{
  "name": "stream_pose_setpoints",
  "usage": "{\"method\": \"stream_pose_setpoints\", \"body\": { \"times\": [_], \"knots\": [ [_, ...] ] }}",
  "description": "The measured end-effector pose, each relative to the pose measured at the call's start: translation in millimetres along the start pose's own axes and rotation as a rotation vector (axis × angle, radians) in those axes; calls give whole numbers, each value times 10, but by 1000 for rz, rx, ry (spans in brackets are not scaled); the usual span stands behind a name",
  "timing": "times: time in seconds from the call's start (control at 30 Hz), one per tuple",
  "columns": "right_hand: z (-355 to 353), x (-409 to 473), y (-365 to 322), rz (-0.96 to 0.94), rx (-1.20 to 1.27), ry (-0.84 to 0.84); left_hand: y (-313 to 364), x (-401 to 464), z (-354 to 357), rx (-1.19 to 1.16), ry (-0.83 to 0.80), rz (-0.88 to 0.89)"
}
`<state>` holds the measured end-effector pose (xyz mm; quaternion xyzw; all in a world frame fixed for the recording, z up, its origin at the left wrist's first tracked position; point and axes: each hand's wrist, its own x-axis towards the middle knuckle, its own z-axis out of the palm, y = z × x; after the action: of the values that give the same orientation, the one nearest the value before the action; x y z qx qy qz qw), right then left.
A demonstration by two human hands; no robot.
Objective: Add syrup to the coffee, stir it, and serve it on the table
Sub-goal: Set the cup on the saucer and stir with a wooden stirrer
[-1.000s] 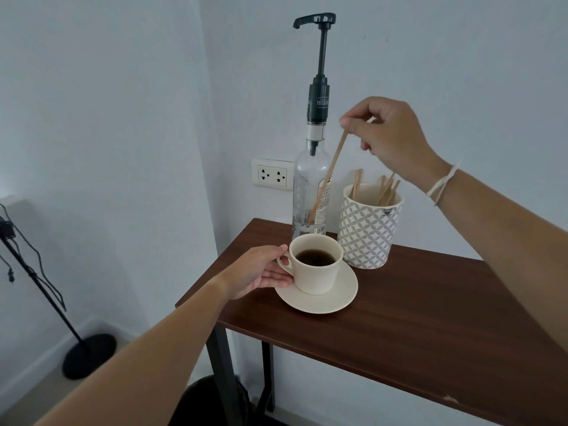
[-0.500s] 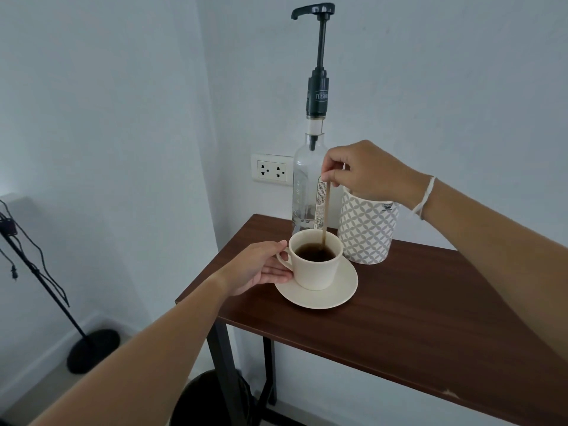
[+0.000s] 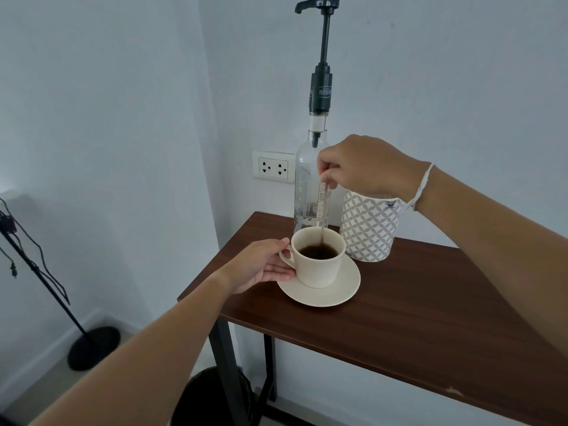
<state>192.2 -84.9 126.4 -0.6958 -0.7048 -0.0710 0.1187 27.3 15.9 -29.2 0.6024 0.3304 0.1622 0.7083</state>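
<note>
Hands number two: the left hand (image 3: 261,265) grips the handle of the one cream cup (image 3: 318,259) of coffee on its single saucer (image 3: 335,290), near the tabletop (image 3: 430,318) corner; the right hand (image 3: 365,166) pinches one stir stick (image 3: 323,216) dipped upright in it. Behind stand one patterned holder (image 3: 368,229) and one syrup bottle (image 3: 307,186), pump marked "TEISSEIRE"; one double socket (image 3: 273,169).

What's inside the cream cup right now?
Dark coffee fills the cream ceramic cup, and the thin wooden stir stick pinched by the right hand dips into it. Its submerged tip is hidden.
</note>
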Motion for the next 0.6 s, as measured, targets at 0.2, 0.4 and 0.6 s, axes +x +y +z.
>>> {"method": "stream_pose_setpoints", "body": {
  "times": [0.2,0.4,0.6],
  "knots": [
    [-64,-41,-87,10,211,-135,-3,20,-18,10,-3,0],
    [-3,20,-102,-4,-71,36,-6,11,-36,10,-8,1],
    [-103,-42,-138,48,159,-188,-1,12,-33,5,-16,9]
  ]
}}
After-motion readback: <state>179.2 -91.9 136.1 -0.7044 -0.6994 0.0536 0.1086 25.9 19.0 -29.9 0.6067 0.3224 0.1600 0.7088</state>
